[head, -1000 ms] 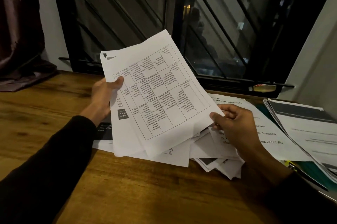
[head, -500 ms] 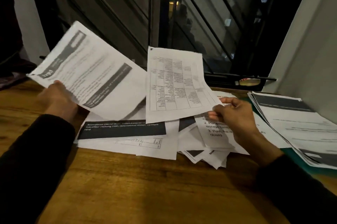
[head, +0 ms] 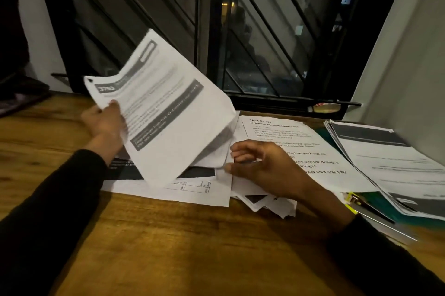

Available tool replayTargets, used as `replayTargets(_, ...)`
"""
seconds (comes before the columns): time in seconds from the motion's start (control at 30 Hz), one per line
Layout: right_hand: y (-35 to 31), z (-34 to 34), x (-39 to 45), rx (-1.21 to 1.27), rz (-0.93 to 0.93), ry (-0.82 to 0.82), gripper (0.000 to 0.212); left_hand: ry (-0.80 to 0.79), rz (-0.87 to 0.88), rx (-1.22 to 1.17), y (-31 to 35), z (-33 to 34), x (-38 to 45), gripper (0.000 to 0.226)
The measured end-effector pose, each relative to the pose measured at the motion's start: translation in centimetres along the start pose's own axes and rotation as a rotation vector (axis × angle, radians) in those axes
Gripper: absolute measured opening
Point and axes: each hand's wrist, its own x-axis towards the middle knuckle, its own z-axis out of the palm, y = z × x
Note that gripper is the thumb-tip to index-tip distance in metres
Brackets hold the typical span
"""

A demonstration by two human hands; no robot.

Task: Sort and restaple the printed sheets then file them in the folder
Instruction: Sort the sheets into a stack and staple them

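Note:
My left hand [head: 106, 119] grips the left edge of a printed sheet [head: 168, 112] with grey bands, raised and tilted over the loose pile of sheets [head: 168, 191] on the table. My right hand [head: 265, 165] is lower, at the right of that sheet, thumb and fingers pinching the edge of another sheet [head: 218, 152] that is mostly hidden beneath it. Under that hand lies a sheet of large text [head: 301, 146]. At the right a stack of sheets [head: 385, 163] lies on a teal folder [head: 375, 201] with a yellow clip [head: 352, 201].
The wooden table [head: 168, 247] runs to a barred window [head: 240, 42] at the back. A small bottle [head: 325, 108] lies on the sill. A pale wall [head: 409, 66] closes the right side. Dark cloth [head: 19, 100] sits at the far left.
My left hand has swung the grey-banded sheet right, over the pile. The table-printed sheet in my right hand has dropped low and is now mostly covered. The view has shifted slightly.

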Motion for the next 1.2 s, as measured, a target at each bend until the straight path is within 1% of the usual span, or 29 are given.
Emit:
replayTargets(0.03, -0.4, -0.4, -0.4, -0.143, -0.027, -0.043, 0.062, -0.037, -0.008, 0.033, 0.7, 0.9, -3.2, 0.025)
replayTargets(0.07, -0.6, -0.9, -1.0, -0.248, -0.035, -0.098, 0.067, -0.048, 0.008, 0.01, -0.3, 1.0, -1.8, 0.026)
replayTargets(0.1, -0.9, -1.3, -1.6, -0.315, -0.021, -0.163, 0.072, -0.065, -0.044, 0.023, -0.3, 1.1, -2.0, 0.025)
replayTargets(0.17, -0.9, -1.6, -2.7, -0.422, 0.043, -0.292, 0.081, -0.111, -0.102, 0.097, -0.9, 1.3, -2.4, 0.022)
replayTargets(0.23, -1.0, -1.5, -3.5, -0.555, 0.119, -0.351, 0.081, -0.163, -0.145, 0.146, -1.3, 1.1, -2.6, 0.02)
replayTargets(0.27, -1.0, -1.5, -3.6, -0.616, 0.118, -0.343, 0.073, -0.177, -0.144, 0.15, -1.4, 1.2, -3.1, 0.018)
replayTargets(0.33, -1.1, -1.2, -3.6, -0.713, 0.021, -0.3, 0.048, -0.237, -0.137, 0.171, -1.9, 1.1, -3.2, 0.015)
replayTargets(0.37, -1.2, -0.9, -3.6, -0.773, -0.025, -0.276, 0.038, -0.265, -0.142, 0.186, -2.0, 1.1, -3.4, 0.015)
replayTargets(0.4, -1.3, -0.6, -3.6, -0.844, -0.065, -0.256, 0.035, -0.278, -0.14, 0.189, -1.9, 1.1, -3.5, 0.016)
replayTargets(0.47, -1.0, 0.1, -3.5, -1.02, -0.134, -0.231, 0.036, -0.316, -0.12, 0.225, -2.0, 1.0, -3.3, 0.011)
replayTargets(0.53, -0.9, 0.5, -3.8, -1.147, -0.187, -0.182, 0.039, -0.34, -0.123, 0.245, -1.9, 1.0, -3.7, 0.017)
replayTargets(0.63, -0.4, 0.8, -4.2, -1.132, -0.269, -0.081, 0.032, -0.342, -0.109, 0.268, -1.8, 1.0, -3.6, 0.011)
replayTargets(0.67, -0.2, 0.7, -4.1, -1.113, -0.275, -0.037, 0.03, -0.335, -0.109, 0.269, -1.8, 1.0, -3.6, 0.012)
replayTargets(0.73, 0.0, 0.2, -4.0, -1.081, -0.286, 0.028, 0.032, -0.324, -0.106, 0.262, -1.9, 0.9, -3.2, 0.014)
replayTargets(0.8, -0.5, -0.6, -4.2, -0.972, -0.276, 0.071, 0.028, -0.325, -0.118, 0.26, -1.9, 0.8, -3.2, 0.012)
replayTargets(0.83, -1.2, -1.1, -4.5, -0.879, -0.254, 0.057, 0.023, -0.329, -0.116, 0.264, -2.0, 0.8, -3.2, 0.01)
replayTargets(0.93, -1.9, -3.0, -4.6, -0.636, -0.207, 0.116, 0.013, -0.327, -0.082, 0.301, -1.7, 0.9, -3.6, 0.016)
replayTargets(1.03, -2.0, -3.6, -4.8, -0.612, -0.235, 0.172, 0.013, -0.313, -0.057, 0.351, -1.7, 0.9, -3.7, 0.018)
replayTargets(1.1, -2.9, -4.1, -5.1, -0.649, -0.319, 0.28, 0.019, -0.291, -0.015, 0.428, -1.8, 1.0, -3.5, 0.021)
replayTargets(1.17, -4.8, -4.9, -5.3, -0.65, -0.412, 0.421, 0.014, -0.259, 0.027, 0.495, -2.0, 0.9, -3.3, 0.024)
replayTargets(1.2, -5.9, -5.4, -5.4, -0.61, -0.416, 0.464, 0.01, -0.258, 0.044, 0.496, -2.2, 1.0, -3.2, 0.025)
